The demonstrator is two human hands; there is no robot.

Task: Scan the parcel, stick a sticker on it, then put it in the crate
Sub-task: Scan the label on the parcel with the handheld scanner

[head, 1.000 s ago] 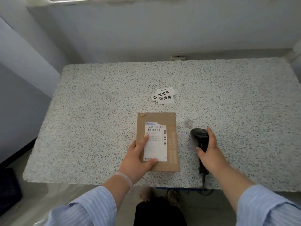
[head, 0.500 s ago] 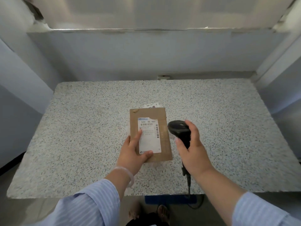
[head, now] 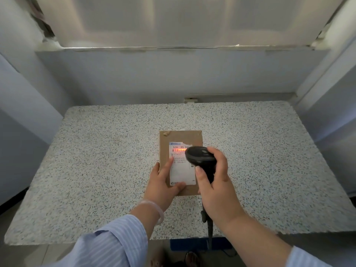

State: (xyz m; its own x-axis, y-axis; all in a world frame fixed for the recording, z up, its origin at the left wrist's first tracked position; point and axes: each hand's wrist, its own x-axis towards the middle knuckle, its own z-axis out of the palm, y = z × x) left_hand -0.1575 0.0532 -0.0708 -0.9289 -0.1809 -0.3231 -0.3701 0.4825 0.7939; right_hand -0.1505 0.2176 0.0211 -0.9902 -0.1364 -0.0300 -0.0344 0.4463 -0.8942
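Observation:
A flat brown cardboard parcel (head: 181,138) with a white shipping label (head: 180,170) is tilted up off the speckled table (head: 96,160). My left hand (head: 162,186) grips its lower left corner, thumb across the label's bottom. My right hand (head: 215,182) holds a black corded barcode scanner (head: 200,157) just over the label's right side. A red scan light falls on the barcode (head: 179,150) near the label's top. The stickers are hidden behind the parcel.
A wall with a ledge stands behind the table. Part of a blue object (head: 194,244) shows under the table's front edge, where the scanner cable (head: 210,230) hangs down. Bare tabletop lies left and right of the parcel.
My right hand lifted the scanner off the table and brought it left over the label; the red light came on. My left hand raised the parcel, which hides the stickers.

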